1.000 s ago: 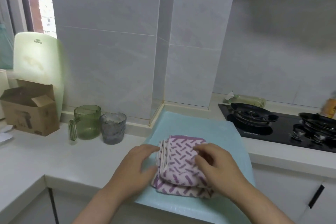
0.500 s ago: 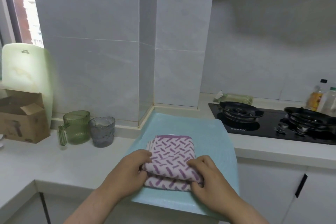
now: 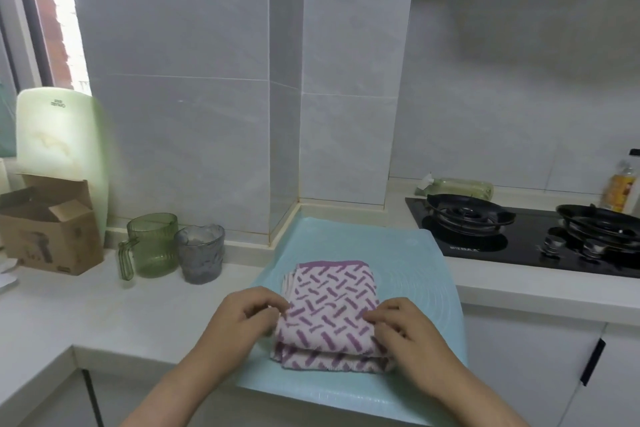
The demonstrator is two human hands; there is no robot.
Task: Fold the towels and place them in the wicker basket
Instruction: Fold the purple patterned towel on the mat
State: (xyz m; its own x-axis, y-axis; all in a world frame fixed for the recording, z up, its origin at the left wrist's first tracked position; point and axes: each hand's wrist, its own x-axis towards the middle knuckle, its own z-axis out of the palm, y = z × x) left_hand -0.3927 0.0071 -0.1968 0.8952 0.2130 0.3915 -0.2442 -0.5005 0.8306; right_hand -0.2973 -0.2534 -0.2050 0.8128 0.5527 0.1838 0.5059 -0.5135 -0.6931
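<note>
A folded white towel with purple dashes (image 3: 334,305) lies on a light blue mat (image 3: 408,274) on the counter. My left hand (image 3: 242,319) grips the towel's near left edge with curled fingers. On the near right edge, my right hand (image 3: 408,336) pinches the folded layers. The towel's folded edge faces me, its purple border faces the wall. No wicker basket is in view.
A green jug (image 3: 152,244) and a grey cup (image 3: 201,253) stand left of the mat. An open cardboard box (image 3: 48,225) and a pale cutting board (image 3: 62,149) sit further left. A black gas stove (image 3: 533,232) is to the right, with bottles (image 3: 621,189) behind it.
Both hands slid from the top of the towel to its near corners and took hold of the folded edge. The camera view shifted slightly right.
</note>
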